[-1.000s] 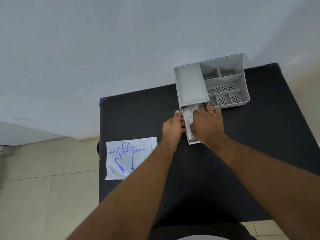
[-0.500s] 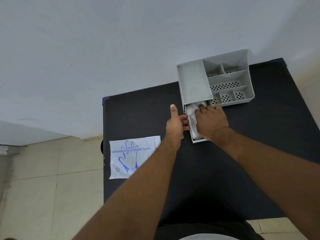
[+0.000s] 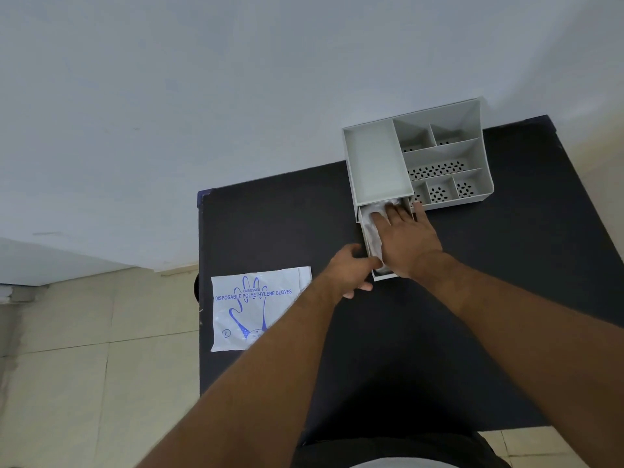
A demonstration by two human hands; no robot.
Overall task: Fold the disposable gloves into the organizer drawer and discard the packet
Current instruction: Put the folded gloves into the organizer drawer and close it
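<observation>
A grey organizer [image 3: 377, 163] stands at the table's far edge with its small drawer [image 3: 384, 276] pulled out toward me. Crumpled clear disposable gloves [image 3: 372, 231] lie inside the drawer. My right hand [image 3: 409, 243] rests flat on them, fingers spread, covering most of the drawer. My left hand [image 3: 351, 269] is at the drawer's front left corner, its fingers curled and its thumb on the corner. The flat white gloves packet [image 3: 253, 309] with blue print lies at the table's left edge, apart from both hands.
The black table [image 3: 270, 224] ends just left of the packet, with tiled floor [image 3: 84, 366] below. A pale wall [image 3: 236, 96] rises right behind the organizer. The organizer's top compartments [image 3: 439, 170] hold nothing visible.
My left hand has slid back from the drawer's left side to its front corner and curled. My right hand has flattened and spread over the gloves.
</observation>
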